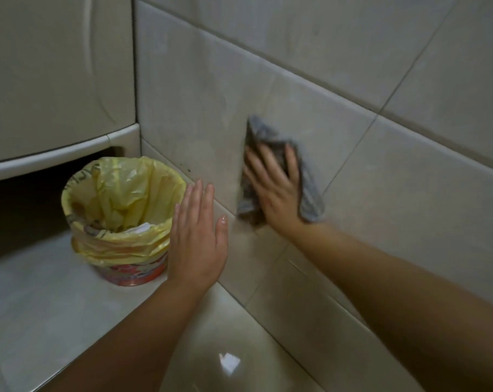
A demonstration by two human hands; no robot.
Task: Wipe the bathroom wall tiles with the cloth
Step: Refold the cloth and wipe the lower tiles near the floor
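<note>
Cloth: grey, crumpled, pinned flat against the wall tiles low down, near the floor
Right hand: laid on the cloth, fingers spread and straight, pressed onto it
Left hand: held flat, nothing in it, fingers together
Bin: yellow-bagged, parked on the floor beside the left hand

Right hand blurry. Middle of cloth hidden under right hand; only edges show. Left hand covers right side of bin; cannot tell if it touches wall tiles. Yellow bag hides most of picture on bin. White scrap in bag too small to tell. Dark space under white cabinet too dark to see into. White cabinet cut off at top and left edges. Left arm cut off at bottom edge, right arm at right edge.
</note>
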